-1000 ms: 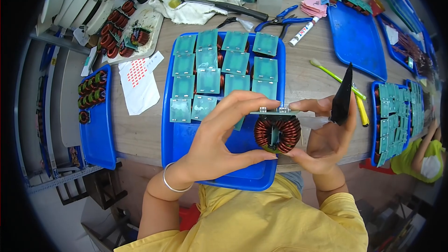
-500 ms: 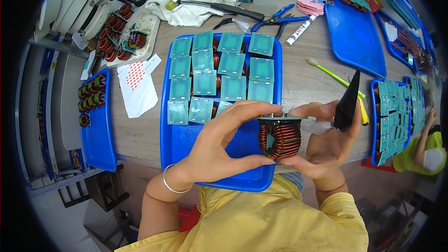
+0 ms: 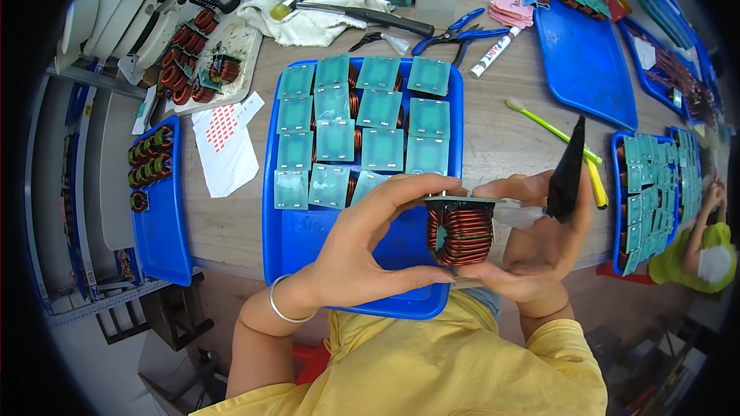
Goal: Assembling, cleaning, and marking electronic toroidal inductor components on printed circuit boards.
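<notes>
In front of my chest, over the near end of a blue tray (image 3: 308,250), I hold a copper-wire coil (image 3: 467,237) with a small board (image 3: 462,202) on its top. My left hand (image 3: 358,243) is closed on its left side, index finger at the board's top edge and thumb below. My right hand (image 3: 539,254) steadies the coil from the right, thumb underneath. A black tapered tool (image 3: 569,173) with clear plastic around part of it is also in my right hand, its point upward; its other end is hidden. Green-board coils (image 3: 379,108) fill the tray's far part in rows.
Behind the tray lie a hammer (image 3: 370,17), blue-handled pliers (image 3: 460,35) and a white marker (image 3: 493,54). A green brush (image 3: 551,129) is at the right, beside trays of boards (image 3: 644,192). Another tray (image 3: 163,243) holds coils at left. A co-worker (image 3: 697,254) sits far right.
The coil has shifted slightly left and tilted a little in my hands. My right index finger has moved slightly lower. Both hands keep their hold.
</notes>
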Available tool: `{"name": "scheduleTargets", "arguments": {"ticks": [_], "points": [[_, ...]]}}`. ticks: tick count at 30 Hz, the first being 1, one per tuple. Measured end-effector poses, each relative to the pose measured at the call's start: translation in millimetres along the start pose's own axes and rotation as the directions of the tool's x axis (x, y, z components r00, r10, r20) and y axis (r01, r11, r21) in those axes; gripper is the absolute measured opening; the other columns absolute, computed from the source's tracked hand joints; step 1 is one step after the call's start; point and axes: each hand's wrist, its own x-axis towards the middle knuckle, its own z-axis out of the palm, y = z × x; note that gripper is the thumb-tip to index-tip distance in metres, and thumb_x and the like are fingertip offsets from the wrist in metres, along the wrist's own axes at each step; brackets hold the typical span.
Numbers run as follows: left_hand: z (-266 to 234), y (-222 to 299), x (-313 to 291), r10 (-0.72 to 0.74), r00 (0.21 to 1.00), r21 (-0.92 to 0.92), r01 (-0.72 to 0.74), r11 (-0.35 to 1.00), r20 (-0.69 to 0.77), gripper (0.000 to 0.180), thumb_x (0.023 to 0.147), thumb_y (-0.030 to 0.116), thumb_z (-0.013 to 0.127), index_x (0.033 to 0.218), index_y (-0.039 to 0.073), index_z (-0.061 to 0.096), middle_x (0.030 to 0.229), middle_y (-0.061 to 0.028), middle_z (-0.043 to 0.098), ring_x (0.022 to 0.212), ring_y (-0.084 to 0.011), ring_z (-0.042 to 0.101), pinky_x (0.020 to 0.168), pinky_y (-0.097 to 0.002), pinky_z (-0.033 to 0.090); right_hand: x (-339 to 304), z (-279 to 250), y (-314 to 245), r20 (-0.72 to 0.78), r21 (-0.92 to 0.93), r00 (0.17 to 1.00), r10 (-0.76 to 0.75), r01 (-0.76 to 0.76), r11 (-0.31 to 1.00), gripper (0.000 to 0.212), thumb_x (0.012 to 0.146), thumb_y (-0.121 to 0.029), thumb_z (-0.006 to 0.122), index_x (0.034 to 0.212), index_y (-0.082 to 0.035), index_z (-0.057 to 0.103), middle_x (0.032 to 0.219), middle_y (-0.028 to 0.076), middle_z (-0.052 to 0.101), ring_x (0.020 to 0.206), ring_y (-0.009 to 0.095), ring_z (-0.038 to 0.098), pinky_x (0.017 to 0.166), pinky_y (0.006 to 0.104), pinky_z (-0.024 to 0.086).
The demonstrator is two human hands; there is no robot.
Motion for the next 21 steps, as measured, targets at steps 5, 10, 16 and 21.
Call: {"name": "scheduleTargets", "arguments": {"ticks": [5, 10, 16, 21], "points": [[-2.8, 0.6, 0.8, 0.043, 0.999, 0.119, -0.042, 0.992, -0.002, 0.072, 0.062, 0.003, 0.077, 0.123, -0.002, 0.04, 0.118, -0.0163, 0.048, 0.112, -0.0273, 0.047, 0.097, -0.04, 0.035, 0.7, 1.9, 3.5, 0.014, 0.065, 1.0, 0.002, -0.003, 0.998, 0.109, 0.055, -0.012, 0.085, 0.136, 0.003, 0.013, 0.113, 0.016, 0.045, 0.095, 0.027, 0.058, 0.082, 0.0344, 0.046], [-4.2, 9.8, 6.5, 0.121, 0.993, 0.191, -0.122, 0.974, 0.014, 0.068, 0.063, 0.003, 0.077, 0.121, -0.002, 0.042, 0.118, -0.0158, 0.048, 0.113, -0.0269, 0.047, 0.097, -0.0395, 0.035, 6.3, -0.3, 1.9, 0.036, 0.068, 0.997, -0.07, 0.068, 0.995, 0.109, 0.056, -0.008, 0.083, 0.137, 0.0, 0.01, 0.115, 0.016, 0.044, 0.097, 0.029, 0.057, 0.085, 0.039, 0.046], [1.2, 24.6, 18.6, 0.115, 0.993, 0.159, -0.117, 0.98, 0.017, 0.065, 0.064, -0.001, 0.075, 0.121, -0.002, 0.043, 0.118, -0.0141, 0.047, 0.114, -0.0243, 0.046, 0.099, -0.0368, 0.035, 14.0, -6.0, -6.6, -0.028, 0.049, 0.994, -0.106, 0.107, 0.993, 0.108, 0.056, -0.006, 0.082, 0.137, 0.0, 0.01, 0.115, 0.013, 0.044, 0.099, 0.028, 0.055, 0.086, 0.0403, 0.045], [2.7, 37.4, 22.7, 0.13, 0.989, 0.113, -0.137, 0.984, 0.067, 0.067, 0.063, -0.002, 0.075, 0.121, -0.002, 0.042, 0.119, -0.0137, 0.046, 0.115, -0.0237, 0.045, 0.1, -0.0368, 0.034, 17.6, -6.3, -20.5, -0.073, 0.017, 0.989, -0.125, 0.126, 0.992, 0.11, 0.056, -0.008, 0.083, 0.137, -0.001, 0.009, 0.114, 0.013, 0.044, 0.098, 0.028, 0.056, 0.086, 0.0394, 0.044]]}}
